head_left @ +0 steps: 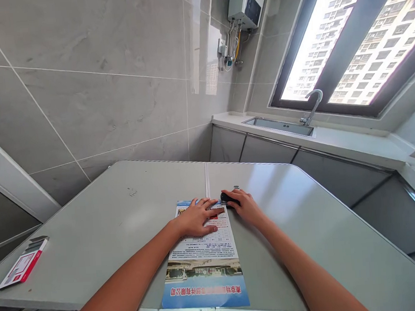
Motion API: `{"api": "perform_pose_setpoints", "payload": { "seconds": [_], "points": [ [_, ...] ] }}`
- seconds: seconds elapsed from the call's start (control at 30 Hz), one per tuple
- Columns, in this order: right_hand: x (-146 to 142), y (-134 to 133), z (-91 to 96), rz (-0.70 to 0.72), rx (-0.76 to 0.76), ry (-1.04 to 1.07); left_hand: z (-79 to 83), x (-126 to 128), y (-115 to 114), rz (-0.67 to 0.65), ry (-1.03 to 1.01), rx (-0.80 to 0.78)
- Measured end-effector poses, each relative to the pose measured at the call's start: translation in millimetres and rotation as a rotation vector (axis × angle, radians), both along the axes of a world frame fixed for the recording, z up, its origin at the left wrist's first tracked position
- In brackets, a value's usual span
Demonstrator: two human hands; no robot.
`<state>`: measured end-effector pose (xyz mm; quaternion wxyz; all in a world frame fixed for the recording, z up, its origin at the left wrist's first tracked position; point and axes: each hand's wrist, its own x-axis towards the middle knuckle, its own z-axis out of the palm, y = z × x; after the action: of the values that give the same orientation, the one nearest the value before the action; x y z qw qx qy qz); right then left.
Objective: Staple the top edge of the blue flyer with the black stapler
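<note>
A printed leaflet (203, 250) with blue ends and a building photo lies on the folding table, its print upside down to me. My left hand (197, 218) rests on its upper part, palm down with the fingers spread. At the leaflet's far right corner, my right hand (246, 206) grips a small black stapler (229, 199). Whether the paper's edge sits between the stapler's jaws I cannot tell. Just beyond my right hand is a small dark item (236, 187), too small to make out.
A red and white carton (25, 263) with its end flap up lies at the table's left edge. A seam (206, 179) crosses the grey table (140, 217). Behind stand a tiled wall, a counter (355, 140) with a sink (280, 126), and a window.
</note>
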<state>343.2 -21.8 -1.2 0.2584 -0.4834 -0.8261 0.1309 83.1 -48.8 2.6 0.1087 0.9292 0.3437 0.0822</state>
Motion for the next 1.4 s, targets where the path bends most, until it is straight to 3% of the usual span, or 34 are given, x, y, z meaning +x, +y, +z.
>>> {"api": "perform_pose_setpoints", "payload": {
  "seconds": [0.27,0.5,1.4],
  "points": [
    [-1.7,-1.6,-0.6,-0.032,0.006,-0.035,4.6,-5.5,-2.4,-0.037,0.0,-0.045],
    [-0.6,0.5,-3.2,0.063,-0.008,0.064,2.4,-3.8,-1.6,-0.026,-0.005,-0.042],
    [-15.6,-7.5,1.3,-0.08,0.018,-0.201,-1.3,-5.7,-1.5,-0.032,-0.051,-0.053]
  ]
}}
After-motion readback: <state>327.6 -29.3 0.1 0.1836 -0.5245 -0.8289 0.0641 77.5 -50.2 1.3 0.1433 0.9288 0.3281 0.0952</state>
